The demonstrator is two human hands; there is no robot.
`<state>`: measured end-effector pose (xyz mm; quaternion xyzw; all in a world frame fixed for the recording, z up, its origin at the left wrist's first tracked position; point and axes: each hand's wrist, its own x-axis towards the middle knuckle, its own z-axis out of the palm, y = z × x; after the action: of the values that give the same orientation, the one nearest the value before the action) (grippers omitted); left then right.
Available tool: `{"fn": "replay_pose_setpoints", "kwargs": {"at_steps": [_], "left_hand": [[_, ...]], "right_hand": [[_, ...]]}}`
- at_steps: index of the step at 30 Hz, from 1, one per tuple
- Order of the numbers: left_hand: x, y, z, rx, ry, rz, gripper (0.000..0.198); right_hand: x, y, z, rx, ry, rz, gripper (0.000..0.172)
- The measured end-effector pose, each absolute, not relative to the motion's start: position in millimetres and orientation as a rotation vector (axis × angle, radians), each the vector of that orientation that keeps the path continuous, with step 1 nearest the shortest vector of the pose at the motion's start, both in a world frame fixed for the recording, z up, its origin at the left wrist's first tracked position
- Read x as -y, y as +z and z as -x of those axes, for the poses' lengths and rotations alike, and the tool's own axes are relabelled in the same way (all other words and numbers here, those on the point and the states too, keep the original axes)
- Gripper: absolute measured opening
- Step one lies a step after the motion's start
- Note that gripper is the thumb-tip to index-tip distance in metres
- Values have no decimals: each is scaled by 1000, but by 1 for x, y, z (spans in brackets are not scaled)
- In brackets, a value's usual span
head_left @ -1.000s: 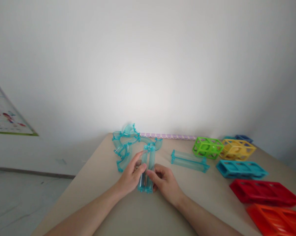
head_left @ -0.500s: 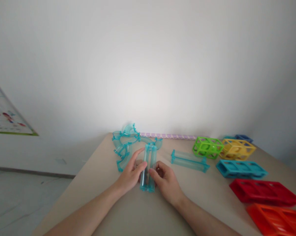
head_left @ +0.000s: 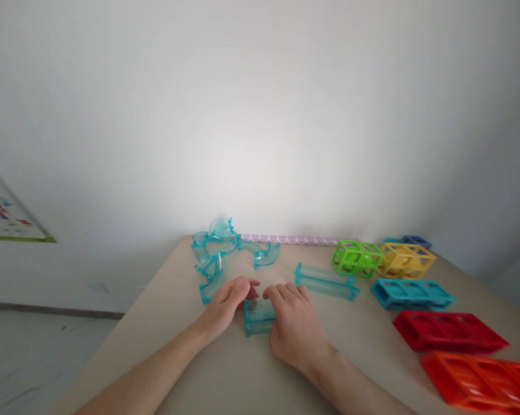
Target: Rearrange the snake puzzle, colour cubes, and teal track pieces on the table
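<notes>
A clear teal straight track piece [head_left: 256,325] lies crosswise low over the table between my hands, its right part hidden. My right hand [head_left: 296,328] is closed over that right part from above, knuckles up. My left hand [head_left: 225,302] is beside the piece's left end, fingers loosely curved and pointing right; it does not appear to grip the piece. Beyond my hands, another clear teal straight track piece [head_left: 326,282] lies on the table. Several curved teal track pieces [head_left: 216,248] lie in a group at the back left.
On the right stand a green block frame [head_left: 357,259], a yellow one [head_left: 405,261], a teal one [head_left: 412,294], a red one [head_left: 450,332] and an orange one [head_left: 479,380]. A purple-patterned strip [head_left: 289,239] runs along the wall at the table's [head_left: 208,369] back edge.
The straight track piece has turned from pointing away from me to lying crosswise. My right hand has moved over its top, and my left hand has come off its side.
</notes>
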<state>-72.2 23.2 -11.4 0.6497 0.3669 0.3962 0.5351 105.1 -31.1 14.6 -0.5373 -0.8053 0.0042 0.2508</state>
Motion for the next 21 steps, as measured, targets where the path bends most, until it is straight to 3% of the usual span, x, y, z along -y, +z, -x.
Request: {"fn": "replay_pose_setpoints", "kwargs": {"at_steps": [4,8,11,21], "left_hand": [[-20,-8,74,-804,806,-1808,42],[-15,-3,77,-753,681,-2029,44],[-14,-2,78,-739,662,-2094,48],[-16,-4,79,-716,656,-2143,49]], "right_hand": [[24,19,-116,2034,-47,1508,38],[9,20,-137,1765,-346,1890,35],[1,15,-146,1718,-351,2042,33],[-12,6,-154,1886,-191,1826,27]]}}
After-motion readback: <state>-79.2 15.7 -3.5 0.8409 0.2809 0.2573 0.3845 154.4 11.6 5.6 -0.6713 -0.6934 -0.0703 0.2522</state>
